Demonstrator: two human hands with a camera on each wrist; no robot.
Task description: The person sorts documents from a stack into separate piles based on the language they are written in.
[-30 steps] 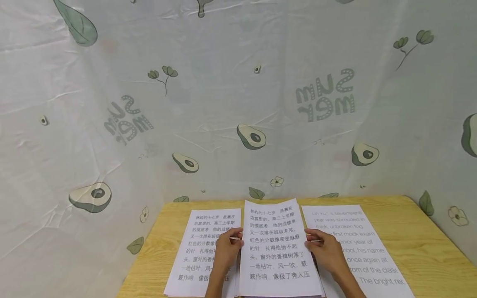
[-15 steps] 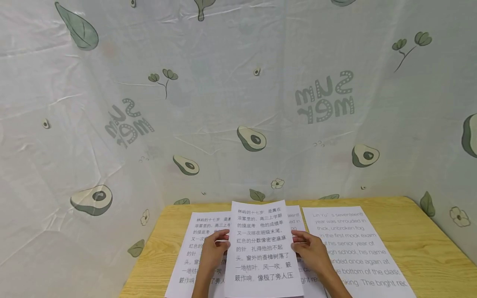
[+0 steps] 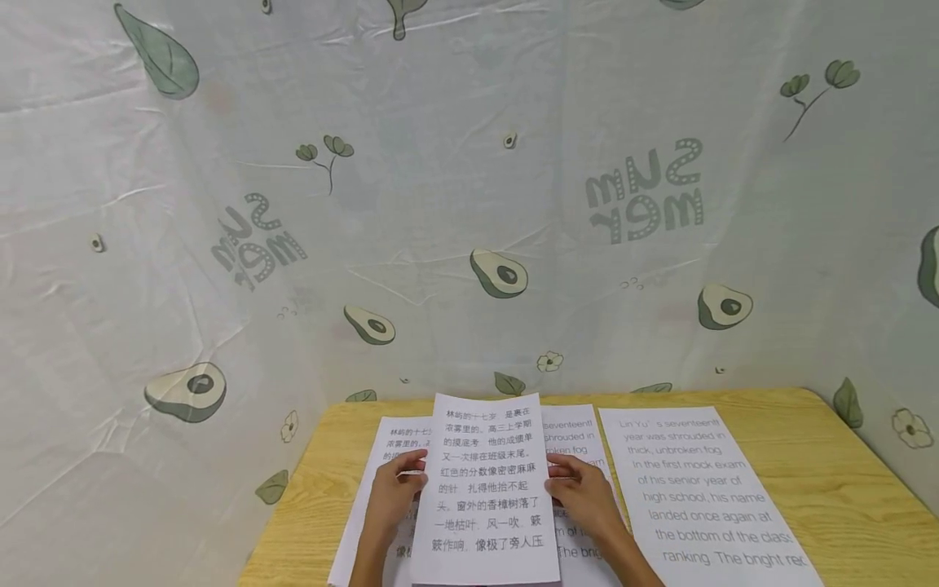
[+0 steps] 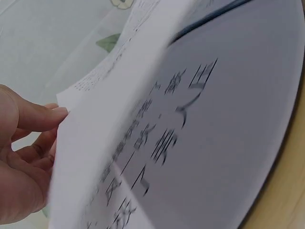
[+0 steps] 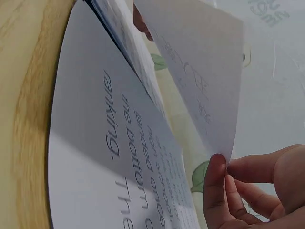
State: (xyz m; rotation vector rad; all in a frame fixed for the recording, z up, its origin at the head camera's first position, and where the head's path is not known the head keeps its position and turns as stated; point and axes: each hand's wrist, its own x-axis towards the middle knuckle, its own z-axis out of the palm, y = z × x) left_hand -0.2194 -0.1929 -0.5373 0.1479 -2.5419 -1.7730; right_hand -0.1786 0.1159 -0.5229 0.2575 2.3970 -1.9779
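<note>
Both hands hold a white paper sheet (image 3: 484, 497) with printed Chinese text, raised over the table. My left hand (image 3: 392, 497) pinches its left edge and my right hand (image 3: 587, 497) its right edge. In the right wrist view, the right hand (image 5: 257, 191) has the sheet (image 5: 209, 62) between thumb and fingertips. Beneath it on the left lies another Chinese-text sheet (image 3: 402, 425), partly covered. An English-text sheet (image 3: 575, 436) in the middle is partly hidden by the held sheet and right hand. In the left wrist view, the held sheet (image 4: 109, 114) curves above the lower Chinese sheet (image 4: 219, 119).
Another English-text sheet (image 3: 697, 489) lies to the right, beside the middle one. All rest on a wood-grain table (image 3: 814, 456). A pale curtain (image 3: 440, 163) printed with avocados and leaves hangs behind and around the table.
Both hands have carried the Chinese-text sheet leftward, from the middle toward the left sheet. The middle English-text sheet has come into view, and more of the right one shows.
</note>
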